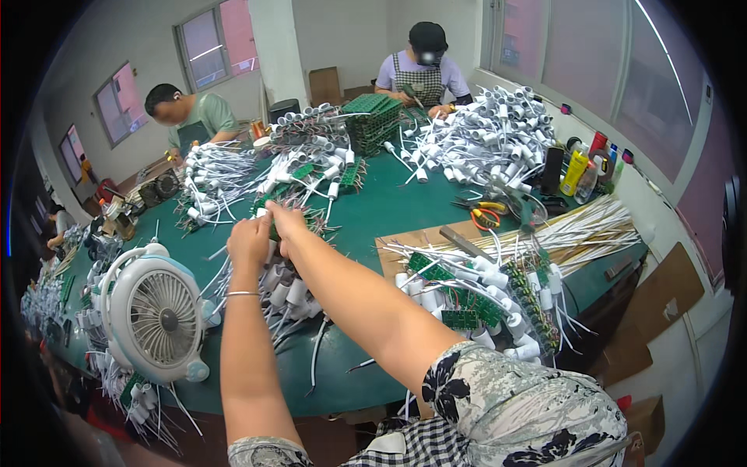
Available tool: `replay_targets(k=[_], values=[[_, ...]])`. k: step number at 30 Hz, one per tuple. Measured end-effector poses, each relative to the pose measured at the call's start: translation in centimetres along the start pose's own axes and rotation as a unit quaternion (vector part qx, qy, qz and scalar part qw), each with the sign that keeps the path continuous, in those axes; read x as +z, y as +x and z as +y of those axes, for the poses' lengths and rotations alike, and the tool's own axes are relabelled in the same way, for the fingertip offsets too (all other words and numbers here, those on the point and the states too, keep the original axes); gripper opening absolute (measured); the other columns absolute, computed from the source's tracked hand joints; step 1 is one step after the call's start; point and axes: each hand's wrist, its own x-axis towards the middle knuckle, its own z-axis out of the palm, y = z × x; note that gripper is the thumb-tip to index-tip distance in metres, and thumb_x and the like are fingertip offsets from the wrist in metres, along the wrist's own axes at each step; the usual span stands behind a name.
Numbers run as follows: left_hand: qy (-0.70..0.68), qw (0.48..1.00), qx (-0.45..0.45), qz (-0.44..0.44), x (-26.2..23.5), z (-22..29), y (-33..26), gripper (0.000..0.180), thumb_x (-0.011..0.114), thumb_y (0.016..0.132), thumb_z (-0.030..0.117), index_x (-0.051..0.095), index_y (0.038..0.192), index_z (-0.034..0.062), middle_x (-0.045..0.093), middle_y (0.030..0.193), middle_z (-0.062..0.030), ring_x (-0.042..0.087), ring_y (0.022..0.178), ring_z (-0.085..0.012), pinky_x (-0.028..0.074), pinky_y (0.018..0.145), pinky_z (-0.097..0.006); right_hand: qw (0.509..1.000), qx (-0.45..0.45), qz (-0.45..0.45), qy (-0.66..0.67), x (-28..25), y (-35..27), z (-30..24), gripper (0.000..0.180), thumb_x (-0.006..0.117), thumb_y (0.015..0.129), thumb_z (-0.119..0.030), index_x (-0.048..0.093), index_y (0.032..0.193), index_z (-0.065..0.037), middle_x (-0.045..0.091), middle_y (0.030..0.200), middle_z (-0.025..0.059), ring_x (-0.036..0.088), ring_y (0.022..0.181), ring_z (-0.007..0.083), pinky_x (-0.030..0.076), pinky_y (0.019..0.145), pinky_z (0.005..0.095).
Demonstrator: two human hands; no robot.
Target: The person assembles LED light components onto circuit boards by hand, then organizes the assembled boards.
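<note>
My left hand (250,240) and my right hand (288,225) meet over the far middle of the green table, both with fingers closed. A small white and green piece shows at their fingertips, too small and covered to name. Beneath and beside them lies a pile of white cylindrical sockets (285,286) with white cables and thin wires. Just beyond my hands, more white sockets (334,189) and green circuit boards (302,172) are heaped together. A thin bracelet circles my left wrist.
A white fan (162,311) stands left of my left forearm. Nearer right, circuit boards with sockets (459,319) lie beside a bundle of cables (591,226). Pliers (486,214) and bottles (576,170) sit at the right. Two people (426,74) (191,117) work across the table.
</note>
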Motion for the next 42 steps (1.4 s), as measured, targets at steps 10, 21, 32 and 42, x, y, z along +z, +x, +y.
replay_targets(k=[10,21,32,42], values=[[0.211,0.968,0.114,0.073,1.5,3.8,0.2,0.026,0.052,0.086,0.035,0.068,0.098,0.0183,0.062,0.100,-0.0030,0.052,0.104,-0.0238,0.034,0.091,-0.048,0.944,-0.277,-0.104,-0.147,-4.9,-5.7,-10.3,0.067,0.064,0.077,-0.024,0.036,0.132,0.002,0.055,0.116,0.0186,0.055,0.102,0.0250,0.043,0.087,0.0337],[0.108,0.970,0.110,0.187,-0.3,4.3,-5.3,0.036,0.055,0.085,0.027,0.056,0.117,0.0099,0.052,0.120,-0.0111,0.038,0.122,-0.0327,0.023,0.101,-0.054,0.738,-0.323,-0.161,-0.569,-28.6,-25.5,-13.4,0.030,0.061,0.083,-0.026,0.060,0.103,-0.004,0.064,0.094,0.0100,0.061,0.084,0.0200,0.047,0.078,0.0317],[-0.176,0.954,0.237,-0.055,1.2,16.8,-20.6,0.065,0.062,0.080,0.021,0.032,0.133,-0.0014,0.034,0.133,-0.0228,0.031,0.125,-0.0361,0.024,0.104,-0.043,0.564,-0.405,0.010,-0.720,-38.3,-31.9,-11.4,0.030,0.064,0.077,-0.033,0.062,0.097,-0.010,0.062,0.093,0.0102,0.057,0.093,0.0281,0.045,0.081,0.0419],[-0.080,0.671,0.732,-0.085,-2.9,38.7,-29.7,0.046,0.058,0.077,0.020,0.053,0.123,0.0218,0.040,0.136,-0.0047,0.028,0.131,-0.0322,0.025,0.104,-0.046,0.559,-0.113,0.425,-0.703,-72.7,-41.6,-29.4,0.031,0.061,0.074,-0.032,0.066,0.095,-0.010,0.064,0.098,0.0157,0.061,0.091,0.0319,0.048,0.080,0.0433]])
